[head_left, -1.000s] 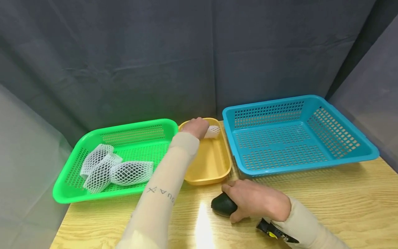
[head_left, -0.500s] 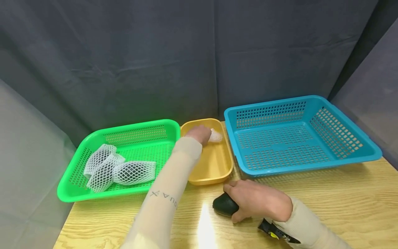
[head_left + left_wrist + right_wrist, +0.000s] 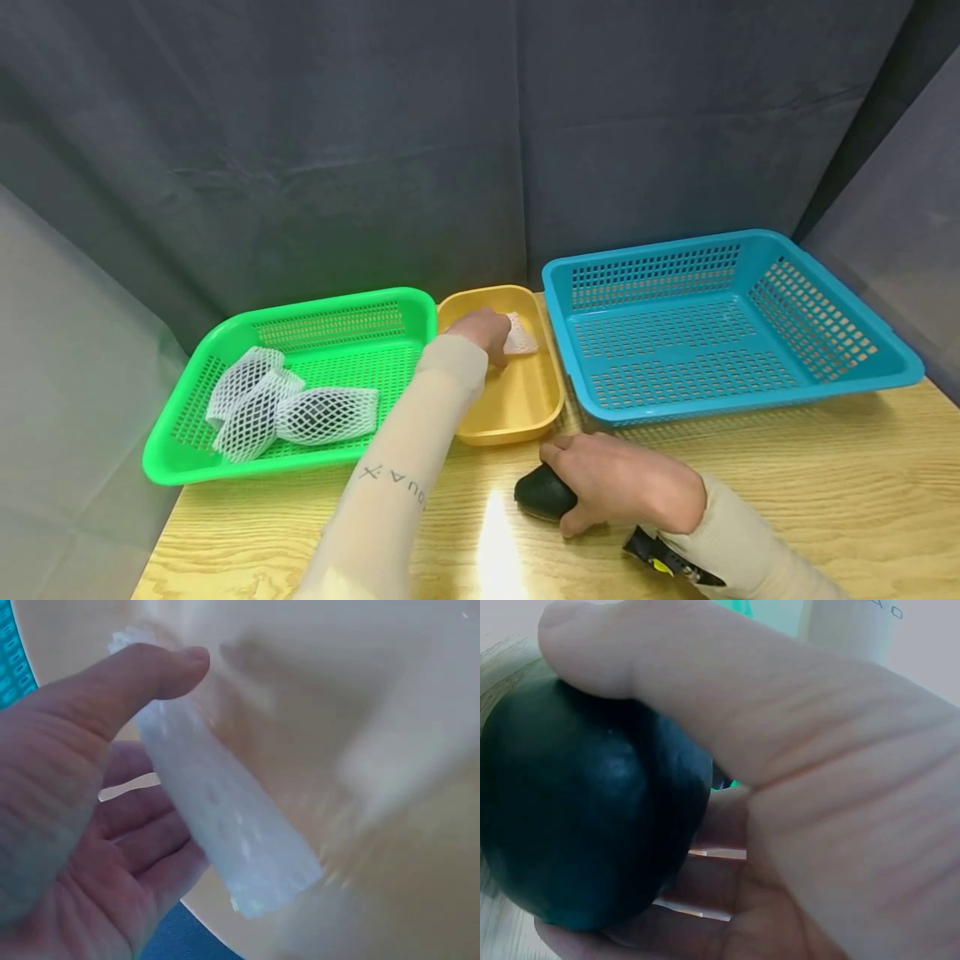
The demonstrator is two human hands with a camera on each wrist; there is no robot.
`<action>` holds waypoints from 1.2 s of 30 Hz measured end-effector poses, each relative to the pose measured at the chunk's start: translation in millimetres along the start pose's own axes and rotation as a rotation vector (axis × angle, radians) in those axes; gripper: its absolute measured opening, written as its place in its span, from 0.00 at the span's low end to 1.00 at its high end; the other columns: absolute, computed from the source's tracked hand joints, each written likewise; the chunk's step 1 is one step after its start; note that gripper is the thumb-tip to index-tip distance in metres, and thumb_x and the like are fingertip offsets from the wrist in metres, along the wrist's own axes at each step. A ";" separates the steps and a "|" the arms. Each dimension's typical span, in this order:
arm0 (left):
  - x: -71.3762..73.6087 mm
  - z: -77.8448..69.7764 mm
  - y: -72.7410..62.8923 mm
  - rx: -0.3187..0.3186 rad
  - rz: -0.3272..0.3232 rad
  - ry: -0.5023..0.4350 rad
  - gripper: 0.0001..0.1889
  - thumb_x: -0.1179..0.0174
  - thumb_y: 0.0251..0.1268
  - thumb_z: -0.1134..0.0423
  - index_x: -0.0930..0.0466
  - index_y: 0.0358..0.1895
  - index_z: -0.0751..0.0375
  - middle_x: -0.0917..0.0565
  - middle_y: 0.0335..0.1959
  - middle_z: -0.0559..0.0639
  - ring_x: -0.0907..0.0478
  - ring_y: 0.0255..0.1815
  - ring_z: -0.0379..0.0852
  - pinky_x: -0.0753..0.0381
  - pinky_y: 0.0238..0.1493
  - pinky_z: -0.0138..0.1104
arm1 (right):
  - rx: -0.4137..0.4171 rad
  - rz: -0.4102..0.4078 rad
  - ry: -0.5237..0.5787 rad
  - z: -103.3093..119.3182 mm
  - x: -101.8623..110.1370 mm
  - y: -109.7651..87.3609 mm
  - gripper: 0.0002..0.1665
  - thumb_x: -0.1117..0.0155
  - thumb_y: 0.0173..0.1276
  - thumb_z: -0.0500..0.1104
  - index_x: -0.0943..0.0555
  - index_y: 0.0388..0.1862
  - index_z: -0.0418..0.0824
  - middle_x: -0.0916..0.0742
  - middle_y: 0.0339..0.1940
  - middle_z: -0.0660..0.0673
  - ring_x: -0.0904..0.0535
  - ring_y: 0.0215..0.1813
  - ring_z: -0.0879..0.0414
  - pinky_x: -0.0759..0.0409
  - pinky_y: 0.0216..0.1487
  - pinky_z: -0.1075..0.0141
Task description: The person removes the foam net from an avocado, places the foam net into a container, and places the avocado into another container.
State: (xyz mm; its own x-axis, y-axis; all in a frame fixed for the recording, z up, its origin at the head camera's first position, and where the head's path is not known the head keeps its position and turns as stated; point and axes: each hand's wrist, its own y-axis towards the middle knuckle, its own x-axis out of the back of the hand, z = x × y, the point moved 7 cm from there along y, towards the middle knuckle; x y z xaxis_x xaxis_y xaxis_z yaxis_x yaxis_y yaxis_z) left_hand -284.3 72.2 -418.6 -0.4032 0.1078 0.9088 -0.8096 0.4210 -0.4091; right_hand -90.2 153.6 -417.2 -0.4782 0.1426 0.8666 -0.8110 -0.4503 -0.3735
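Note:
In the head view my left hand (image 3: 483,331) is inside the yellow bin (image 3: 517,433), pinching a white foam net sleeve (image 3: 520,335). The left wrist view shows the flattened sleeve (image 3: 225,806) between thumb and fingers, slanting over the bin's floor. On the wooden table in front of the bins, my right hand (image 3: 618,482) grips a dark green avocado (image 3: 542,493). The avocado (image 3: 592,802) fills much of the right wrist view, with the thumb over its top and fingers around its far side.
To the left, a green basket (image 3: 172,462) holds several avocados in white net sleeves (image 3: 326,415). A blue basket (image 3: 731,404) stands to the right of the yellow bin. Dark cloth (image 3: 337,150) hangs behind them.
My left hand has drawn the foam net sleeve slightly toward me within the yellow bin. The right hand stays on the avocado. The head view has shifted a little.

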 end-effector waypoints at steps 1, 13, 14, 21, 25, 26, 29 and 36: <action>0.9 -0.8 -0.7 -0.007 -0.003 0.005 0.06 0.31 0.65 0.62 0.15 0.43 0.55 0.16 0.40 0.50 0.23 0.38 0.48 0.22 0.40 0.36 | -0.005 0.004 0.001 -0.1 -0.2 0.2 0.42 0.14 0.47 0.54 0.20 0.59 0.42 0.13 0.52 0.47 0.20 0.42 0.57 0.20 0.43 0.58; 15.1 -11.6 -12.2 -0.109 -0.059 0.101 0.08 0.30 0.65 0.61 0.14 0.43 0.58 0.13 0.41 0.50 0.25 0.37 0.47 0.23 0.42 0.36 | 0.002 -0.001 0.021 1.6 0.6 -1.1 0.39 0.14 0.46 0.53 0.20 0.57 0.43 0.13 0.48 0.48 0.22 0.39 0.58 0.21 0.40 0.60; 16.4 -12.0 -13.5 -0.109 -0.065 0.105 0.08 0.30 0.65 0.61 0.14 0.43 0.58 0.13 0.41 0.50 0.26 0.36 0.46 0.23 0.42 0.36 | 0.001 -0.002 0.019 1.6 0.7 -1.2 0.39 0.14 0.46 0.53 0.20 0.56 0.43 0.13 0.47 0.49 0.22 0.39 0.59 0.21 0.40 0.60; 22.9 -12.3 -16.3 -0.117 -0.107 0.146 0.06 0.32 0.67 0.61 0.15 0.34 0.58 0.16 0.33 0.48 0.26 0.33 0.45 0.23 0.40 0.37 | 0.000 0.002 0.035 1.8 0.4 -0.9 0.38 0.14 0.46 0.53 0.20 0.55 0.44 0.13 0.46 0.49 0.22 0.38 0.58 0.21 0.39 0.59; 26.8 -11.4 -19.3 -0.119 -0.128 0.162 0.08 0.33 0.68 0.60 0.17 0.31 0.57 0.19 0.29 0.46 0.27 0.31 0.46 0.25 0.39 0.36 | -0.004 0.010 0.043 1.6 0.0 -0.4 0.38 0.14 0.47 0.53 0.20 0.55 0.44 0.13 0.46 0.49 0.22 0.38 0.58 0.21 0.40 0.60; 28.3 -11.4 -20.6 -0.122 -0.136 0.168 0.08 0.33 0.68 0.60 0.17 0.31 0.57 0.20 0.28 0.46 0.27 0.30 0.46 0.25 0.38 0.36 | -0.001 0.011 0.046 1.8 0.1 -0.4 0.38 0.13 0.47 0.53 0.20 0.55 0.44 0.13 0.45 0.49 0.22 0.38 0.58 0.21 0.39 0.59; 32.5 -11.7 -23.3 -0.133 -0.167 0.191 0.08 0.34 0.67 0.60 0.17 0.30 0.56 0.20 0.26 0.46 0.28 0.29 0.45 0.25 0.36 0.36 | -0.002 0.012 0.048 1.8 0.1 -0.4 0.39 0.13 0.47 0.53 0.20 0.56 0.43 0.13 0.46 0.49 0.22 0.38 0.58 0.21 0.40 0.60; 38.8 -8.2 -23.9 -0.141 -0.195 0.181 0.11 0.36 0.67 0.60 0.20 0.25 0.54 0.23 0.24 0.46 0.28 0.27 0.46 0.24 0.34 0.37 | -0.001 0.017 0.048 1.6 0.0 0.5 0.38 0.14 0.47 0.53 0.20 0.56 0.43 0.14 0.46 0.49 0.22 0.38 0.57 0.21 0.40 0.58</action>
State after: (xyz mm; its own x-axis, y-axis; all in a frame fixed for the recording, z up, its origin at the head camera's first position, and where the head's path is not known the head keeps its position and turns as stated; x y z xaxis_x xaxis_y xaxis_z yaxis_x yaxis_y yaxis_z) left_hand -277.0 73.7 -372.9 -0.1529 0.1665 0.9741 -0.7920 0.5689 -0.2216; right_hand -90.0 152.0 -416.8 -0.5073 0.1773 0.8434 -0.8032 -0.4518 -0.3881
